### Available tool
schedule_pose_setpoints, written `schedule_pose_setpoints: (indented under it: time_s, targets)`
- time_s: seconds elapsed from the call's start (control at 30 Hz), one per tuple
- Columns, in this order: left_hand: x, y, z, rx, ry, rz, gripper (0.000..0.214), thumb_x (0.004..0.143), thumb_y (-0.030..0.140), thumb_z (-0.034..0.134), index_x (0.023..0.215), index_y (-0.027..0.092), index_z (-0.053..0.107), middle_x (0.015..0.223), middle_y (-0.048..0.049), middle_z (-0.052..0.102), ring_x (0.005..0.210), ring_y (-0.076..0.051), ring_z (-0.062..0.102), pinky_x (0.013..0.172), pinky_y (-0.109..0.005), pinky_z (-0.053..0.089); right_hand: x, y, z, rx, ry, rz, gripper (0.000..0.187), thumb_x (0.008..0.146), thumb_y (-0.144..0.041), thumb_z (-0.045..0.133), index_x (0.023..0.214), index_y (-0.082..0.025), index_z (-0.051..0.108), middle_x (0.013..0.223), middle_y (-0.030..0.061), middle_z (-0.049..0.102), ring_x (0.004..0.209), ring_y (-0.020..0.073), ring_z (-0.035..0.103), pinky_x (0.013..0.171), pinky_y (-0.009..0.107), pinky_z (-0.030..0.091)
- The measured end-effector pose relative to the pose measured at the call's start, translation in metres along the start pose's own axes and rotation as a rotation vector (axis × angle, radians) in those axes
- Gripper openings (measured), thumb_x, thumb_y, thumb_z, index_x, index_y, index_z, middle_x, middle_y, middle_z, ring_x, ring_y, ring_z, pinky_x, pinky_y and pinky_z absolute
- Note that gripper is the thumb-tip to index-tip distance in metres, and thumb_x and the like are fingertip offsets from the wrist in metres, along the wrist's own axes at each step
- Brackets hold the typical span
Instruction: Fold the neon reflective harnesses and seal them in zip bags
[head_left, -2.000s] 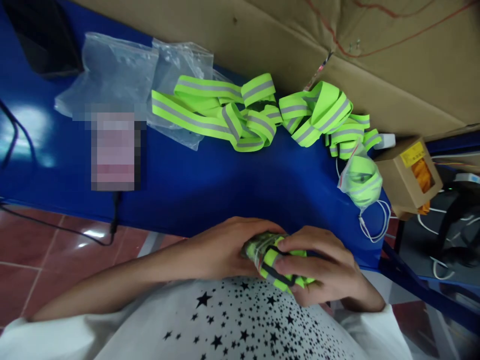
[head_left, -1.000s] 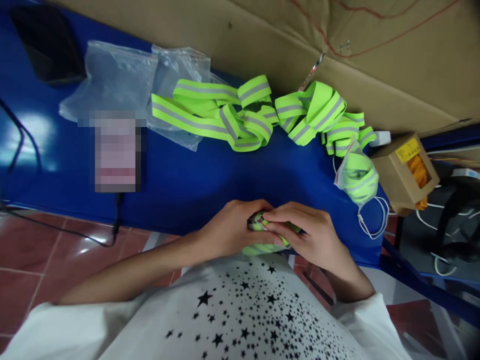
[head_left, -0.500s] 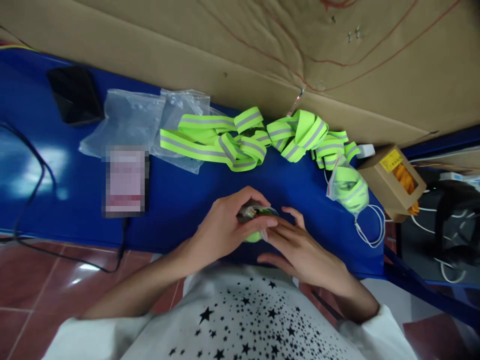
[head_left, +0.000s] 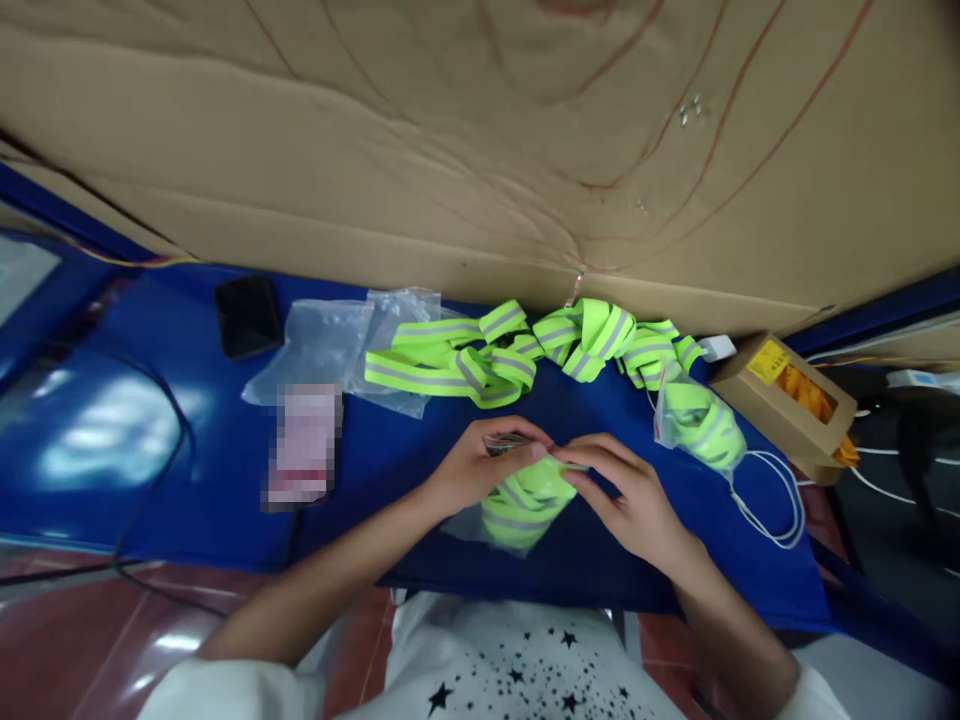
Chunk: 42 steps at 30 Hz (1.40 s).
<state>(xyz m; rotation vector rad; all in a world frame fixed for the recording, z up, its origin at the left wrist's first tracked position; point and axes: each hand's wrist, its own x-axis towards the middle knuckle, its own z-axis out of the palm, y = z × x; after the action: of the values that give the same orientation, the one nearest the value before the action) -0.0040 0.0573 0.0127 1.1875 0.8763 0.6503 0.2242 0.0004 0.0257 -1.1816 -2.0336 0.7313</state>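
A clear plastic bag [head_left: 523, 515] with folded neon-yellow reflective strap inside hangs between my two hands, above the blue table's near edge. My left hand [head_left: 480, 465] grips the top of the bag from the left, thumb and fingers pressed together around it. At the bag's upper right corner, my right hand [head_left: 622, 490] pinches the edge between thumb and fingers. Just beyond my hands lie loose neon-yellow reflective straps [head_left: 450, 375], bunched in a row. A filled bag of strap [head_left: 701, 422] rests to the right of them.
Empty clear bags [head_left: 322, 345] lie at the back left, near a black box-shaped object [head_left: 247, 317] and a blurred phone-like device [head_left: 304, 445]. On the right are a cardboard box [head_left: 787, 405] with orange contents and a coiled white cable [head_left: 776, 500]. Cardboard [head_left: 375, 190] walls the back.
The bag has turned so its strap-filled body now shows below my hands. My right hand has shifted from overlapping my left to the bag's right corner. The camera view has also shifted.
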Motion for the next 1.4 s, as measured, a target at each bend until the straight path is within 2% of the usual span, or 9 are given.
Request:
schedule_pose_setpoints:
  time_s: [0.17, 0.3, 0.5, 0.6, 0.7, 0.83, 1.07, 1.2, 1.4]
  targets:
    - [0.015, -0.006, 0.0, -0.199, -0.095, -0.025, 0.065, 0.075, 0.045, 0.089, 0.128, 0.019, 0.063, 0.106, -0.0085, 0.077, 0.097, -0.022, 0.073, 0.088, -0.032, 0.052, 0.013, 0.016, -0.014, 0.01, -0.178, -0.02, 0.034, 0.1, -0.029, 0.064, 0.133, -0.024, 0.066, 0.124, 0.0099, 0.062, 0.117, 0.0181, 0.064, 0.1, 0.035, 0.058]
    - [0.02, -0.02, -0.001, -0.258, -0.231, -0.035, 0.086, 0.064, 0.039, 0.097, 0.137, 0.022, 0.056, 0.108, -0.0086, 0.075, 0.097, -0.023, 0.073, 0.083, -0.031, 0.054, 0.015, 0.036, 0.002, 0.078, -0.304, -0.04, 0.024, 0.1, -0.034, 0.063, 0.117, -0.023, 0.074, 0.105, 0.006, 0.063, 0.101, 0.0159, 0.065, 0.087, 0.029, 0.059]
    - [0.026, -0.022, -0.011, -0.207, -0.175, 0.037, 0.075, 0.078, 0.044, 0.087, 0.14, 0.021, 0.054, 0.122, -0.0142, 0.073, 0.112, -0.026, 0.071, 0.098, -0.038, 0.052, 0.007, 0.067, 0.028, 0.269, -0.06, 0.152, 0.029, 0.092, -0.039, 0.073, 0.111, -0.018, 0.076, 0.09, 0.005, 0.072, 0.074, 0.0147, 0.066, 0.065, 0.025, 0.055]
    - [0.027, -0.017, -0.021, -0.119, -0.179, 0.103, 0.054, 0.083, 0.046, 0.082, 0.126, 0.017, 0.066, 0.121, -0.0129, 0.074, 0.114, -0.025, 0.069, 0.1, -0.036, 0.05, 0.006, 0.073, 0.029, 0.387, 0.034, 0.26, 0.026, 0.088, -0.041, 0.076, 0.093, -0.016, 0.072, 0.074, 0.0022, 0.071, 0.061, 0.0131, 0.064, 0.055, 0.023, 0.052]
    - [0.029, -0.016, -0.032, 0.014, -0.18, 0.169, 0.04, 0.079, 0.047, 0.085, 0.099, 0.014, 0.074, 0.101, -0.0074, 0.075, 0.094, -0.02, 0.067, 0.086, -0.03, 0.05, 0.007, 0.073, 0.032, 0.456, 0.061, 0.295, 0.027, 0.085, -0.041, 0.079, 0.087, -0.017, 0.068, 0.059, -0.0022, 0.064, 0.05, 0.0117, 0.059, 0.05, 0.022, 0.05]
    - [0.035, -0.021, -0.044, 0.121, -0.124, 0.242, 0.043, 0.077, 0.05, 0.085, 0.092, 0.012, 0.072, 0.083, -0.0019, 0.067, 0.074, -0.013, 0.057, 0.069, -0.026, 0.043, 0.011, 0.069, 0.039, 0.548, 0.158, 0.341, 0.041, 0.077, -0.048, 0.084, 0.098, -0.02, 0.062, 0.075, -0.0007, 0.071, 0.054, 0.0125, 0.061, 0.05, 0.025, 0.055]
    - [0.04, -0.024, -0.049, 0.215, -0.085, 0.318, 0.05, 0.073, 0.058, 0.084, 0.084, 0.012, 0.066, 0.082, -0.0025, 0.065, 0.072, -0.013, 0.055, 0.07, -0.027, 0.042, 0.014, 0.071, 0.043, 0.598, 0.282, 0.389, 0.045, 0.075, -0.058, 0.083, 0.082, -0.02, 0.059, 0.064, -0.0016, 0.066, 0.05, 0.0116, 0.056, 0.05, 0.025, 0.052]
    - [0.036, -0.02, -0.049, 0.297, -0.162, 0.302, 0.05, 0.077, 0.061, 0.079, 0.081, 0.013, 0.067, 0.073, -0.0012, 0.062, 0.068, -0.014, 0.055, 0.066, -0.026, 0.041, 0.014, 0.071, 0.039, 0.564, 0.255, 0.379, 0.048, 0.074, -0.062, 0.082, 0.074, -0.019, 0.059, 0.058, -0.0013, 0.063, 0.05, 0.0117, 0.054, 0.052, 0.025, 0.047]
    - [0.025, -0.014, -0.043, 0.318, -0.385, 0.246, 0.053, 0.085, 0.066, 0.069, 0.075, 0.014, 0.067, 0.071, -0.0015, 0.059, 0.068, -0.014, 0.054, 0.068, -0.027, 0.044, 0.013, 0.069, 0.033, 0.502, 0.068, 0.353, 0.056, 0.078, -0.071, 0.075, 0.072, -0.016, 0.064, 0.059, -0.0028, 0.057, 0.056, 0.0097, 0.047, 0.055, 0.022, 0.036]
